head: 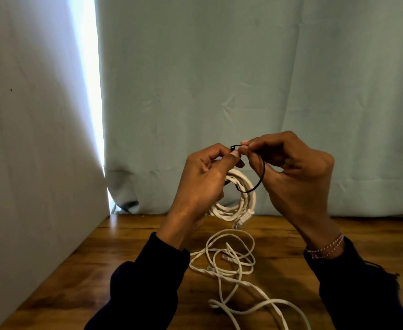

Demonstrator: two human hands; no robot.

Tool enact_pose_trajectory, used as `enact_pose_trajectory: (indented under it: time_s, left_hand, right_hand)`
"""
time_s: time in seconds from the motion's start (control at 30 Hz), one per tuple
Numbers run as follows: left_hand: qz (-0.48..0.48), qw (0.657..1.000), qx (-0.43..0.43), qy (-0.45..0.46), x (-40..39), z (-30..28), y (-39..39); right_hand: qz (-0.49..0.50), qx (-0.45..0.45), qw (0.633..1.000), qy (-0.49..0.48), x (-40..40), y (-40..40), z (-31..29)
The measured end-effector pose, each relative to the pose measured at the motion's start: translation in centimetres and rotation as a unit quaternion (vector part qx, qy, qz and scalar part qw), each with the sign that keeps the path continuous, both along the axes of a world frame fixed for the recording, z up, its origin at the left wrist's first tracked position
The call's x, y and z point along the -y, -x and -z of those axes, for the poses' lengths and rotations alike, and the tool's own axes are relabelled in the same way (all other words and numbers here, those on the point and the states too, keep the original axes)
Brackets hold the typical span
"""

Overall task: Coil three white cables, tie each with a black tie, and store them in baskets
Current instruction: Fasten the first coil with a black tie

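A coiled white cable (239,198) hangs in the air above the wooden table (124,248), its clear plug dangling at the bottom. My left hand (203,177) grips the top of the coil and pinches the head of a black tie (259,181). The tie loops through the coil. My right hand (291,167) pinches the tie's other end right beside the head. Loose white cable (231,260) lies tangled on the table below my hands. No basket is in view.
A pale green curtain (243,79) hangs behind the table. A white panel (29,139) walls off the left side. More loose cable (267,306) runs toward the near edge of the table.
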State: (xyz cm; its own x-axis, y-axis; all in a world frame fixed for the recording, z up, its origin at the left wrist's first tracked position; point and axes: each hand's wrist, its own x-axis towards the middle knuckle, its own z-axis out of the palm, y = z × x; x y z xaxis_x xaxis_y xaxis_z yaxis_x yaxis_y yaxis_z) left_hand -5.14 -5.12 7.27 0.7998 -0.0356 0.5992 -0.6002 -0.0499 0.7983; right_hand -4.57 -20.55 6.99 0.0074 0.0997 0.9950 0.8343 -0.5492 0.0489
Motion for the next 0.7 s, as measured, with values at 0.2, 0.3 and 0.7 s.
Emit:
enact_pose_trajectory:
  time_s: [0.2, 0.3, 0.7]
  left_hand:
    - [-0.004, 1.000, -0.006, 0.005, 0.1, 0.0, 0.1]
    - [-0.001, 1.000, -0.014, 0.010, 0.1, 0.0, 0.0]
    - [-0.075, 0.992, 0.071, -0.070, 0.2, 0.6, -0.6]
  right_hand:
    - [0.028, -0.001, 0.999, 0.025, 0.1, 0.2, -0.3]
    - [0.039, 0.000, 0.999, 0.034, 0.1, 0.3, -0.4]
    - [0.126, 0.011, 0.988, 0.089, -0.1, 1.2, -0.5]
